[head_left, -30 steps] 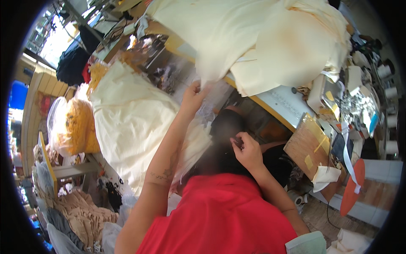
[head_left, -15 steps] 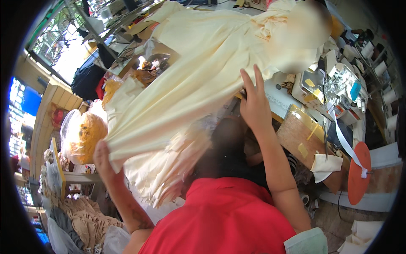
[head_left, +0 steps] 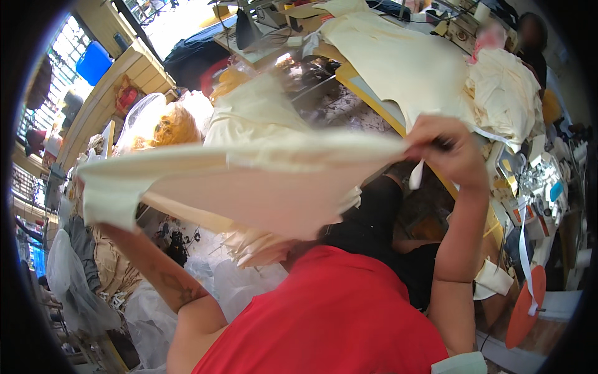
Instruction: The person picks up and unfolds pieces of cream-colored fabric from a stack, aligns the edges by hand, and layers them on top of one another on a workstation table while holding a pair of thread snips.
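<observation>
A cream piece of cloth (head_left: 261, 187) is stretched in the air across my lap, blurred by motion. My right hand (head_left: 445, 149) is closed on its right end, fingers pinched together. The left end hangs over my left hand (head_left: 113, 230), which holds it from beneath; most of those fingers are hidden by the fabric. A stack of cream cloth pieces (head_left: 258, 248) lies below, partly covered by the stretched piece. Beyond it, more pale cloth (head_left: 255, 115) is heaped. On the table at the back right lies a large spread of cream cloth (head_left: 398, 59).
A yellow-edged table (head_left: 367, 96) runs along the far right side. Sewing-machine parts (head_left: 542, 181) and an orange disc (head_left: 526, 305) are at right. Clear plastic bags (head_left: 149, 321) lie lower left, near a bag with orange contents (head_left: 177, 124). A person (head_left: 532, 37) is at the far right.
My right hand, open with fingers spread before, has closed on the cloth and moved right. The piece now spans both hands, apart from the large cloth on the table. The view has turned left.
</observation>
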A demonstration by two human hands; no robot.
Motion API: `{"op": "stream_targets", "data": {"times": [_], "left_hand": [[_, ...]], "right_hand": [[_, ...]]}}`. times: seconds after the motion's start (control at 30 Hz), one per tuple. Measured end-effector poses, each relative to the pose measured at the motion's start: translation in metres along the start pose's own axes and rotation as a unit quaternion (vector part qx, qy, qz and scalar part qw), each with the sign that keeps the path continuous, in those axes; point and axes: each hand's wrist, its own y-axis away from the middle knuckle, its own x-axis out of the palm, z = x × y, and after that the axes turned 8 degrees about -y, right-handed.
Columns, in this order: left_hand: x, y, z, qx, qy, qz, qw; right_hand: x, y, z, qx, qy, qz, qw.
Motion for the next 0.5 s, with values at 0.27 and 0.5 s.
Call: {"op": "stream_targets", "data": {"times": [0.27, 0.5], "left_hand": [[0.112, -0.081, -0.031, -0.426, 0.690, -0.056, 0.583], [-0.027, 0.000, 0.016, -0.426, 0.308, -0.038, 0.850]], "right_hand": [[0.007, -0.153, -0.055, -0.039, -0.183, -0.278, 0.942], [0.052, -0.100, -0.006, -0.031, -0.176, -0.285, 0.942]]}}
